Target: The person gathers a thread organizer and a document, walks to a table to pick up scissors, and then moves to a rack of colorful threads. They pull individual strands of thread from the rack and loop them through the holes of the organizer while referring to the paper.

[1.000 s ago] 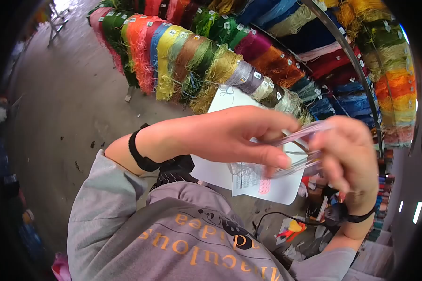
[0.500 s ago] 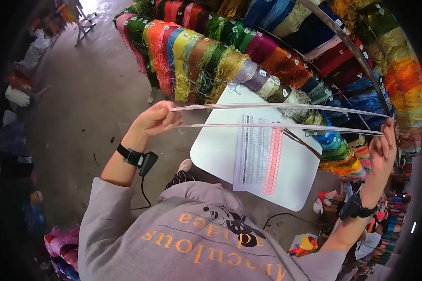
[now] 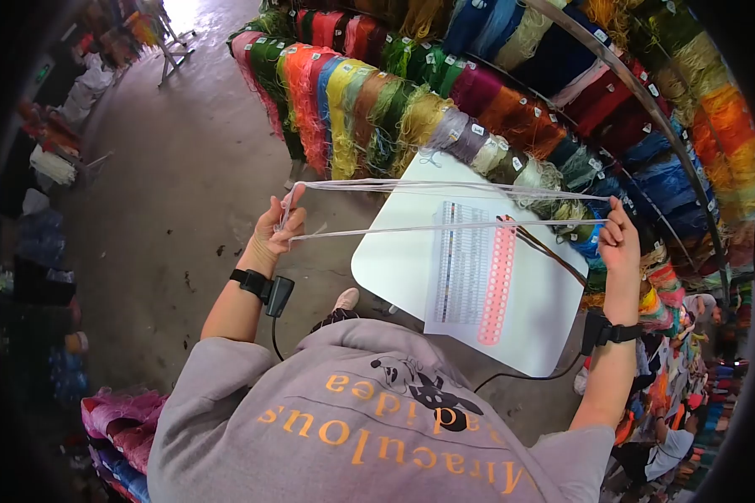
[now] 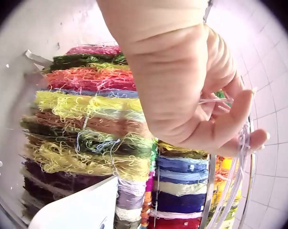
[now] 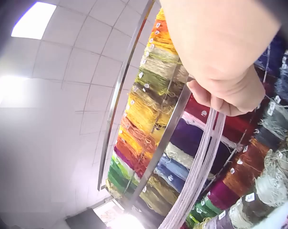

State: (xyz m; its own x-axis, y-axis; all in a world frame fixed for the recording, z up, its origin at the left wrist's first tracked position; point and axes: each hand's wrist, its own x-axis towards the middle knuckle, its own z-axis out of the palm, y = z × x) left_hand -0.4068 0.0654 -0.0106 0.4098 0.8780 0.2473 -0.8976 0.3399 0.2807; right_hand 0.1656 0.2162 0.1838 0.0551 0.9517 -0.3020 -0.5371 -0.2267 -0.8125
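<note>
A looped skein of pale lilac thread [image 3: 457, 187] is stretched between my two hands, its strands forming an upper and a lower line. My left hand [image 3: 278, 226] holds one end, with the thread looped round its fingers. In the left wrist view, strands [image 4: 237, 176] hang from near the fingertips. My right hand [image 3: 619, 239] grips the other end in curled fingers. The strands [image 5: 196, 176] run down from that hand in the right wrist view. Below the skein, a pink strip with holes [image 3: 499, 285] lies on a printed sheet [image 3: 461, 277], and dark brown threads [image 3: 554, 251] extend from its top.
The sheet lies on a white table [image 3: 386, 260] in front of me. Racks of labelled, many-coloured thread hanks [image 3: 344, 109] stand just beyond it, with a metal rail [image 3: 637, 88] across them. Pink hanks [image 3: 126, 419] are at lower left. A dark cable [image 3: 520, 377] passes below the table.
One second ago my hands were close together with the skein bunched between them. They then spread wide and pulled it taut; since then the right hand has come inward somewhat.
</note>
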